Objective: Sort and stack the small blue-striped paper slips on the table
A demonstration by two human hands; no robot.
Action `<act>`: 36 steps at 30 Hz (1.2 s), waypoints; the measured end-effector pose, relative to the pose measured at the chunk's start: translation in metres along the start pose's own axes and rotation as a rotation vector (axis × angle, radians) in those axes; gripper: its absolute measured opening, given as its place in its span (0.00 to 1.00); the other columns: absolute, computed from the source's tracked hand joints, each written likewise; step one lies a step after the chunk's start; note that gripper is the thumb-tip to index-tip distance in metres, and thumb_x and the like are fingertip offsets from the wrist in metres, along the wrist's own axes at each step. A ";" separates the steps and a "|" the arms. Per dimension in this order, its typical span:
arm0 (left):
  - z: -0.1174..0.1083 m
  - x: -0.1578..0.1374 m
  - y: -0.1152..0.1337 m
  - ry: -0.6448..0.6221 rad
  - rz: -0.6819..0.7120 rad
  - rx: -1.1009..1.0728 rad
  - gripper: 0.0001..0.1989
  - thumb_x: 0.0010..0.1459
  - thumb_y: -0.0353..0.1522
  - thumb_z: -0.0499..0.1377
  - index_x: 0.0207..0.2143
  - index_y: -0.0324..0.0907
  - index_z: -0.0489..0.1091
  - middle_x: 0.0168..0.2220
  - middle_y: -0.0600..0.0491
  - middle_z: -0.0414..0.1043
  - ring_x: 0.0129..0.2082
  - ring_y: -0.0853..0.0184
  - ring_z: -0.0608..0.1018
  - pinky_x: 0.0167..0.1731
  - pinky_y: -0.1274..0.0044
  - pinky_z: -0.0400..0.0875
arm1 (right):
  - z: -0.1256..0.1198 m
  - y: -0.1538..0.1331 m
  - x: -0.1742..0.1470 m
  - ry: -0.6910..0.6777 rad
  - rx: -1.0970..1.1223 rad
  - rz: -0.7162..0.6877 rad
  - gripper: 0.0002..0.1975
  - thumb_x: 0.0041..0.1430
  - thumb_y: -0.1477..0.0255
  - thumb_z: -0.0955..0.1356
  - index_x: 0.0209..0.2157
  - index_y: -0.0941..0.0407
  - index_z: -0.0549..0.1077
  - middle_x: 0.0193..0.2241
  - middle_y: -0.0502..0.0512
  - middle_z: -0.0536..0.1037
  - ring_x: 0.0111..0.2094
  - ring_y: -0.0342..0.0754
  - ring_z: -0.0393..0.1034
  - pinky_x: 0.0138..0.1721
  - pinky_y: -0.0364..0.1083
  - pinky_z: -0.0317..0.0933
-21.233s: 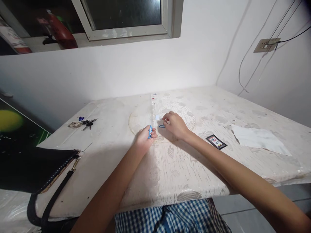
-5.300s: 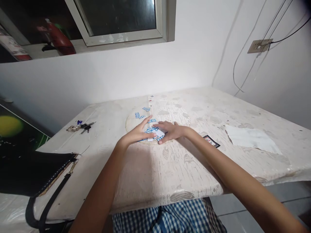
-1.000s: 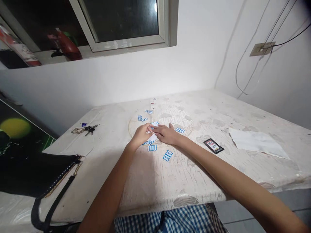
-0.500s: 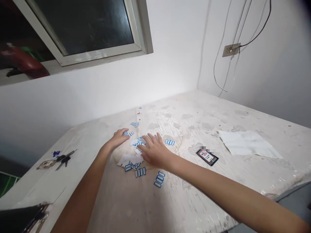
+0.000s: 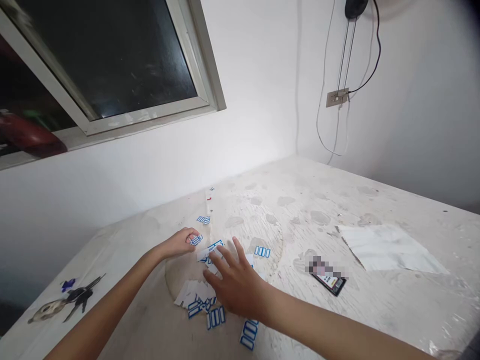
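My left hand (image 5: pixel 183 241) is at the far left of the pile, fingers curled, pinching a small white label with blue-outlined boxes (image 5: pixel 196 240). Over the middle of the pile lies my right hand (image 5: pixel 236 280), fingers spread, palm down on or just above white paper slips (image 5: pixel 210 255); what is under the palm is hidden. In front of it are blank white slips (image 5: pixel 193 292), a cluster of blue-bordered labels (image 5: pixel 201 305) and a separate label (image 5: pixel 215 318). Another label (image 5: pixel 249 334) is partly behind my right wrist. Single labels lie right (image 5: pixel 262 251) and beyond (image 5: pixel 203 220).
On the pale, worn table (image 5: pixel 300 320) a phone-like card (image 5: pixel 328 277) lies to the right, near a white sheet (image 5: pixel 393 248). Keys (image 5: pixel 80 295) with a ring-shaped fob (image 5: pixel 47 310) are at left. Behind stand a wall, a window (image 5: pixel 112 55) and a socket with cables (image 5: pixel 337 97).
The camera view has shifted, so the table sits lower. My left hand has closed on the label it was reaching over. My right hand stays over the pile, fingers more spread.
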State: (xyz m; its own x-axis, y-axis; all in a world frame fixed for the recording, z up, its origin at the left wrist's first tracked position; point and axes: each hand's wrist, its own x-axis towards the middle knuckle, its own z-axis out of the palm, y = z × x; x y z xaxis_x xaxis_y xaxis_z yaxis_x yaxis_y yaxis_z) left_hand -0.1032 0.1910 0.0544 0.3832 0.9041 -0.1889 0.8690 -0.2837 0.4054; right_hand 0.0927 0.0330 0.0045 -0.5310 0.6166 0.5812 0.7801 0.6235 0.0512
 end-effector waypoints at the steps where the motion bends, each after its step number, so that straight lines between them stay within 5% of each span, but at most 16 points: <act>1: 0.002 -0.004 0.006 -0.002 0.001 0.015 0.24 0.34 0.32 0.56 0.40 0.37 0.68 0.35 0.50 0.64 0.36 0.61 0.70 0.38 0.73 0.65 | -0.001 0.000 0.000 0.008 -0.004 -0.008 0.18 0.60 0.72 0.56 0.50 0.58 0.62 0.53 0.64 0.60 0.56 0.63 0.48 0.55 0.69 0.36; 8: -0.006 -0.018 0.037 -0.334 0.063 -0.176 0.25 0.46 0.41 0.56 0.48 0.43 0.64 0.40 0.50 0.67 0.41 0.62 0.70 0.41 0.74 0.64 | -0.005 -0.009 -0.001 0.125 -0.021 -0.067 0.16 0.59 0.72 0.58 0.48 0.59 0.64 0.50 0.65 0.64 0.54 0.63 0.54 0.55 0.69 0.31; 15: -0.012 0.049 0.001 0.205 0.042 0.007 0.30 0.41 0.45 0.57 0.46 0.40 0.65 0.46 0.45 0.63 0.49 0.54 0.65 0.50 0.67 0.57 | 0.026 -0.030 0.005 0.457 -0.069 -0.044 0.05 0.55 0.71 0.63 0.35 0.53 0.67 0.40 0.55 0.72 0.46 0.56 0.63 0.54 0.70 0.36; 20: 0.003 0.059 0.001 0.143 0.077 0.040 0.23 0.44 0.46 0.55 0.40 0.41 0.68 0.43 0.47 0.64 0.47 0.56 0.66 0.49 0.68 0.58 | 0.039 -0.037 0.010 0.489 -0.081 -0.012 0.03 0.53 0.71 0.64 0.32 0.53 0.67 0.37 0.52 0.73 0.44 0.54 0.63 0.55 0.69 0.35; 30: 0.015 0.010 0.039 -0.059 0.152 -0.096 0.22 0.50 0.50 0.49 0.29 0.41 0.69 0.31 0.51 0.65 0.34 0.62 0.69 0.35 0.73 0.64 | 0.027 -0.037 0.004 0.483 -0.044 -0.086 0.04 0.54 0.73 0.62 0.28 0.56 0.68 0.37 0.55 0.72 0.43 0.55 0.62 0.56 0.67 0.36; 33: 0.013 0.008 0.042 0.051 0.145 -0.110 0.21 0.53 0.47 0.47 0.34 0.41 0.68 0.32 0.50 0.67 0.35 0.61 0.70 0.37 0.72 0.64 | 0.023 -0.037 0.002 0.450 -0.045 -0.133 0.04 0.54 0.73 0.62 0.29 0.56 0.68 0.37 0.56 0.71 0.43 0.56 0.63 0.55 0.68 0.36; 36: 0.011 0.021 0.036 0.140 0.153 -0.019 0.23 0.47 0.42 0.55 0.45 0.43 0.66 0.47 0.47 0.62 0.49 0.57 0.64 0.48 0.70 0.58 | 0.022 -0.037 0.001 0.431 -0.045 -0.153 0.05 0.54 0.73 0.62 0.27 0.56 0.68 0.36 0.55 0.71 0.41 0.55 0.63 0.55 0.69 0.34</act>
State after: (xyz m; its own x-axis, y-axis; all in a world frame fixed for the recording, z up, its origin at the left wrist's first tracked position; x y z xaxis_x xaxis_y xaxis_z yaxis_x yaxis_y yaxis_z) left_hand -0.0606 0.1963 0.0556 0.4622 0.8868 0.0020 0.7973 -0.4166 0.4367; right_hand 0.0562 0.0212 -0.0146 -0.4622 0.2570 0.8487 0.7225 0.6640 0.1924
